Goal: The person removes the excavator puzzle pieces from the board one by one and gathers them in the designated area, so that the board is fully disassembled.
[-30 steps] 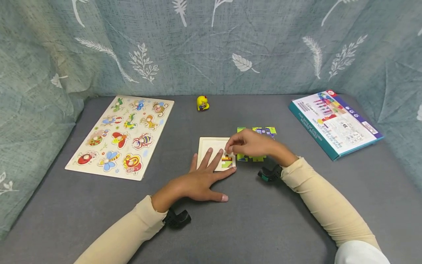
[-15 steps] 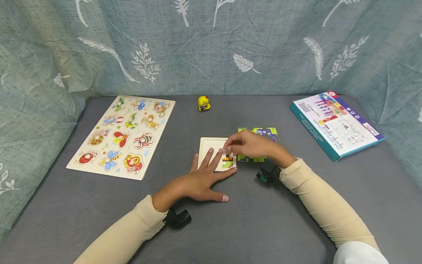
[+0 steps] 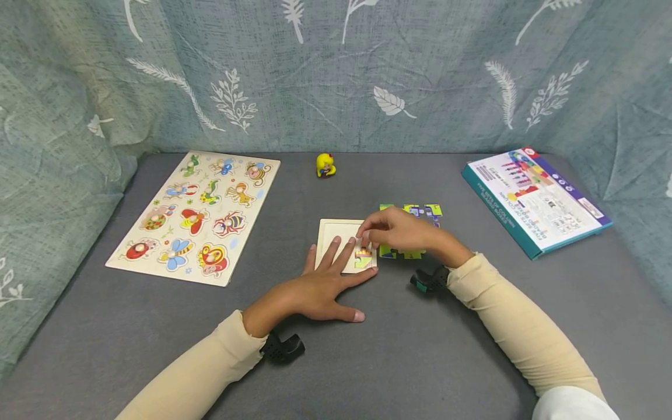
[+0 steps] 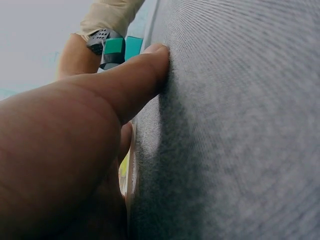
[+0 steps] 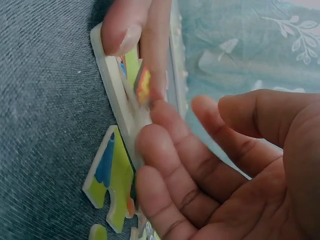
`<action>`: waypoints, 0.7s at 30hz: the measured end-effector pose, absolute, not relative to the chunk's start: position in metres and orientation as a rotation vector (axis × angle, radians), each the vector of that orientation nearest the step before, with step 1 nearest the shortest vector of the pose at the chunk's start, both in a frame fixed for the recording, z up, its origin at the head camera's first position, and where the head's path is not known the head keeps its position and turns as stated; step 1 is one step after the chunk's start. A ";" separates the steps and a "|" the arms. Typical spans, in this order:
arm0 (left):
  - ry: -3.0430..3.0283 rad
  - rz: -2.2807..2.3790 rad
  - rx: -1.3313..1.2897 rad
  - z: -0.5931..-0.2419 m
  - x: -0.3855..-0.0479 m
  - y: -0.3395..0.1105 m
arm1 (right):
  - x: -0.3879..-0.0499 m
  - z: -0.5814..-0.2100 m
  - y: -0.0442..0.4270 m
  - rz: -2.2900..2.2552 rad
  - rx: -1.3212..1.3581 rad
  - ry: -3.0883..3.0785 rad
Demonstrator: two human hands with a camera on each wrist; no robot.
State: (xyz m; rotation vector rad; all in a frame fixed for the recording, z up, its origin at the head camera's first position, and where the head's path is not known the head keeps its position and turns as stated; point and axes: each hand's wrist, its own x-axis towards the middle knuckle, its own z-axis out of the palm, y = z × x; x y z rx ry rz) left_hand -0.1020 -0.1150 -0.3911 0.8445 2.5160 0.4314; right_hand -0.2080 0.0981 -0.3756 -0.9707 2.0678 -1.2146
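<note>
My left hand (image 3: 326,290) lies spread over a small square wooden puzzle tray (image 3: 341,226), its fingers on the board and its thumb on the table. My right hand (image 3: 401,229) bends over the tray's right side, its fingers curled at a small puzzle piece (image 3: 362,257) with green, red and yellow print. In the right wrist view that piece (image 5: 144,85) stands tilted and blurred by the fingertips, beside a left-hand finger (image 5: 122,32). Thumb contact with it is unclear. Loose green and purple puzzle pieces (image 3: 433,209) lie right of the tray, partly under the right hand.
A large wooden insect puzzle board (image 3: 196,219) lies at the left. A yellow-haired toy figure (image 3: 325,165) stands at the back. At the right is a teal-edged box (image 3: 538,198). A leaf-patterned curtain (image 3: 336,76) hangs behind the grey table (image 3: 367,373).
The right fingers shift slightly over the tray, and the piece there looks a little tilted and brighter. My left hand stays in place. The head view drifts a little.
</note>
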 end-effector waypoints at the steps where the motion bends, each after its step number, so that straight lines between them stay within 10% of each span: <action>1: 2.516 0.426 0.843 -0.391 -0.102 -0.115 | -0.208 -0.375 0.098 -1.230 -0.972 2.053; 21: 2.516 0.419 0.845 -0.389 -0.101 -0.114 | -0.207 -0.373 0.095 -1.153 -1.000 1.984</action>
